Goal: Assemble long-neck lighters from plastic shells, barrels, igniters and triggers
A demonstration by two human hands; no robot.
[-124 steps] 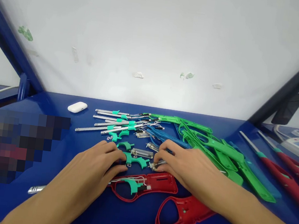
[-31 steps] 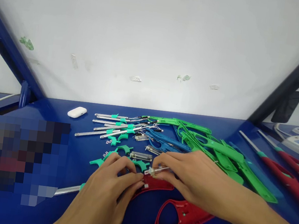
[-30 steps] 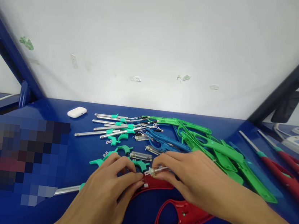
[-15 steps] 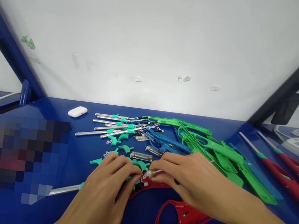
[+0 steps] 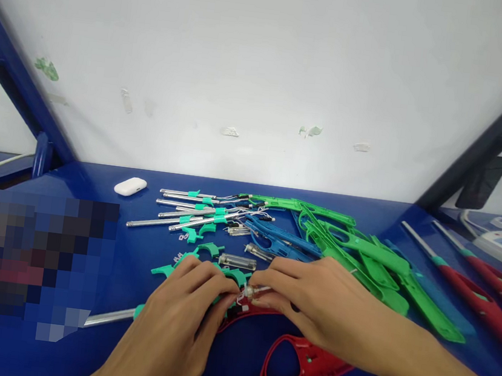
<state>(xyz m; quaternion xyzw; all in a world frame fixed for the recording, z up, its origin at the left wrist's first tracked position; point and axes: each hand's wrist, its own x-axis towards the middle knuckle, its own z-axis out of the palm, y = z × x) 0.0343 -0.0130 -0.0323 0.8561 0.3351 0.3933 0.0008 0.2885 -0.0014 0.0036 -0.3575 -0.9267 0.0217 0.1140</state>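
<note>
R hand (image 5: 311,290) pinches clear tank (image 5: 259,288) by red shell half (image 5: 259,312); L hand (image 5: 191,306) w/ fingers bunched, hold hidden. White wires (image 5: 240,299) btwn them could snag or pull loose if tank tilts.

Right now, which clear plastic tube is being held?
The clear plastic tube pinched in the right hand; the other clear tubes lie on the blue table.

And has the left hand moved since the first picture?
Yes: the left hand has shifted to the right, closer to the lower red handle piece.
</note>
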